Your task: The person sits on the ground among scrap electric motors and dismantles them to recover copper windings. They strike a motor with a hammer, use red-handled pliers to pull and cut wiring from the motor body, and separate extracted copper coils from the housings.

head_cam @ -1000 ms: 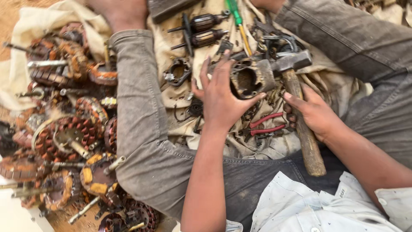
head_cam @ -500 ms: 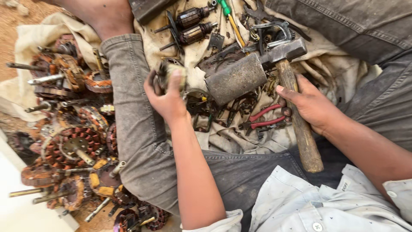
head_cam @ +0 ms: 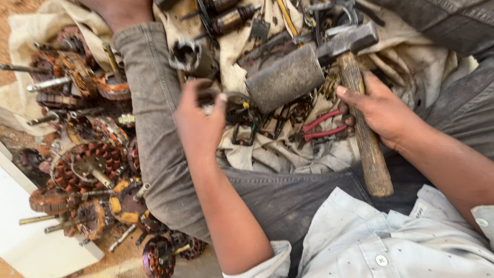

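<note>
1. The left hand (head_cam: pixel 198 121) has dropped from the metal ring (head_cam: pixel 186 55) at upper centre; its fingers now pinch a small part, centre frame.
2. The right hand (head_cam: pixel 383 110) still grips the hammer (head_cam: pixel 363 128), right of centre.

so much junk lying around here. There's a grubby cloth (head_cam: pixel 267 154) spread over the lap with red pliers (head_cam: pixel 321 128) lying on it, right next to a tangle of dark metal bits. Up top there are a couple of small motors (head_cam: pixel 231 18) and a round metal housing (head_cam: pixel 186 54). Off to the side on the dirt floor (head_cam: pixel 10 15) is a big heap of rotors (head_cam: pixel 85 164) with copper windings, shafts sticking out every which way, some rusty. A white board (head_cam: pixel 36 242) sits just beside the heap in the corner
</note>
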Demonstrator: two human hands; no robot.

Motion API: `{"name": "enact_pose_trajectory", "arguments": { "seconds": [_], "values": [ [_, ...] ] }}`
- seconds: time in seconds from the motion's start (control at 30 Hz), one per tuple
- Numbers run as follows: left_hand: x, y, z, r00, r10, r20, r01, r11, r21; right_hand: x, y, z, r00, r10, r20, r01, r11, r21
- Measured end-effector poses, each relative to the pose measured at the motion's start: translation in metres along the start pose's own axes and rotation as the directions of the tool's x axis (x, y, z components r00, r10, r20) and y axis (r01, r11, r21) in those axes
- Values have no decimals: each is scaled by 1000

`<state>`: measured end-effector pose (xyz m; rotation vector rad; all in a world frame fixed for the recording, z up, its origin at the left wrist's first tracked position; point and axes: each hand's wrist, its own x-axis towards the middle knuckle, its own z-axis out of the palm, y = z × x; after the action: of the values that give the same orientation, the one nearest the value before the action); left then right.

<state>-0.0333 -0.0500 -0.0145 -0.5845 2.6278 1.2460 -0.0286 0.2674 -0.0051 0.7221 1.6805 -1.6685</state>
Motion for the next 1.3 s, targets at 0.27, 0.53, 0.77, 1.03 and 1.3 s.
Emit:
{"name": "enact_pose_trajectory", "arguments": {
  "seconds": [0.27, 0.53, 0.77, 1.03, 1.3],
  "values": [
    [-12, -23, 29, 908, -233, 349, 58, 893, 447, -6, -8, 6, 998, -21, 56, 18, 998, 64],
    [-38, 6, 102, 794, -160, 587, -203, 840, 504, -18, -24, 3, 998, 22, 65, -30, 993, 117],
    [-52, 25, 137, 877, -165, 452, -216, 704, 676, -25, -34, -2, 985, 126, 121, -164, 907, 388],
    [-51, 34, 4, 782, -87, 617, -90, 964, 251, -17, -21, -2, 984, 140, 109, -172, 906, 386],
    [-11, -26, -22, 959, 17, -281, -277, -118, -953, -14, -18, 7, 972, 223, 80, -237, 911, 338]
  ]
}}
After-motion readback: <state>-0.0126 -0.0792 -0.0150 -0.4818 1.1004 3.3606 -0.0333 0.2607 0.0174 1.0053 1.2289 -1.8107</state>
